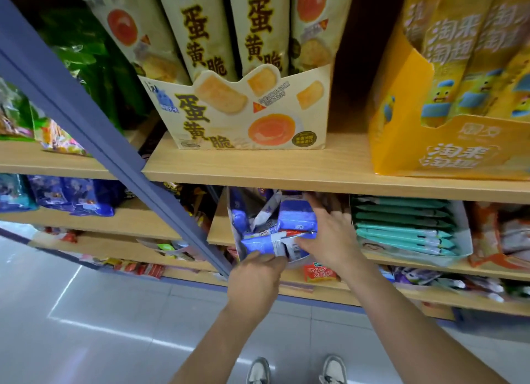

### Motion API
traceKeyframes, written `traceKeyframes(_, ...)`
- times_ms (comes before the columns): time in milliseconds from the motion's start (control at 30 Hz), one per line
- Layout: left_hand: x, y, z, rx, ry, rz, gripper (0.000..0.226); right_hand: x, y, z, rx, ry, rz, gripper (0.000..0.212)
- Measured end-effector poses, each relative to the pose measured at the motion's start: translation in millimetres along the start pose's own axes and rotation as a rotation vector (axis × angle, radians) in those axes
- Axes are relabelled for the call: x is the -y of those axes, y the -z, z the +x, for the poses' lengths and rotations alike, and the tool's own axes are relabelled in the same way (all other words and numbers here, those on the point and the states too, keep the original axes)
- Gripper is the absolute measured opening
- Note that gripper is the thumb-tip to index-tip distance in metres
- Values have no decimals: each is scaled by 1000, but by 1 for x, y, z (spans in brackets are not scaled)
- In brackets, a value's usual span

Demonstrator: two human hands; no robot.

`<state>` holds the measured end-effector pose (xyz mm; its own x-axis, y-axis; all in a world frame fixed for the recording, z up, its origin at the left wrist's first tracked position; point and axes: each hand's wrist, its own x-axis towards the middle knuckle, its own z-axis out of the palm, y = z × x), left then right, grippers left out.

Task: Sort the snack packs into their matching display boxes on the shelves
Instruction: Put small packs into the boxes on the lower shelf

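Blue-and-white snack packs [296,217] lie jumbled in an open display box [233,228] on the second shelf [219,231].

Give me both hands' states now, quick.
Left hand: cannot be told; fingertips hidden at the box front.
Right hand: open, fingers spread on blue packs.
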<state>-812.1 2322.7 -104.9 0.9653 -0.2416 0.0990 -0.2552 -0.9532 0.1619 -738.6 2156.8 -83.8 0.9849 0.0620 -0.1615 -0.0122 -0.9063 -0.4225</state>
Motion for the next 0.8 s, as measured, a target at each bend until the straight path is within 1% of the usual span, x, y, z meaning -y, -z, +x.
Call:
traceKeyframes(67, 15, 4, -7, -98, -14, -100, 11, 7, -5, -1, -27, -12, 5, 78)
traceKeyframes(133, 33, 10, -6, -200, 21, -216, 17, 10, -9, -4, -138, -27, 68, 62)
traceKeyframes(167, 42, 15, -2, -195, 73, -245, 18, 11, -10, -8, -208, -27, 109, 56)
traceKeyframes(200, 50, 18, 4, -136, 121, -245, 25, 12, -12, -10, -284, -15, 144, 50)
traceKeyframes(233, 57, 22, 12, -30, 143, -229, 35, 13, -12, -14, -352, -6, 162, 44)
traceKeyframes(267, 63, 25, 20, 71, 124, -202, 42, 14, -12, -18, -415, 5, 172, 37)
traceKeyframes(333, 69, 30, 32, 172, 35, -165, 48, 18, -8, -30, -504, 38, 216, 31)
traceKeyframes(400, 74, 32, 41, 226, -26, -155, 46, 26, -1, -45, -512, 26, 361, 30)
traceKeyframes(500, 81, 34, 46, 258, -117, -58, 29, 33, 0, -65, -491, -98, 626, 16)
traceKeyframes(567, 80, 35, 45, 248, -190, 33, 23, 33, -7, -72, -510, -169, 733, 15)
traceKeyframes(633, 76, 36, 43, 235, -250, 65, 24, 34, -15, -73, -495, -253, 826, 19)
traceKeyframes(700, 72, 40, 45, 255, -261, 93, 27, 36, -20, -71, -485, -300, 868, 25)
traceKeyframes(800, 66, 43, 53, 320, -255, 233, 26, 40, -23, -69, -493, -308, 926, 37)
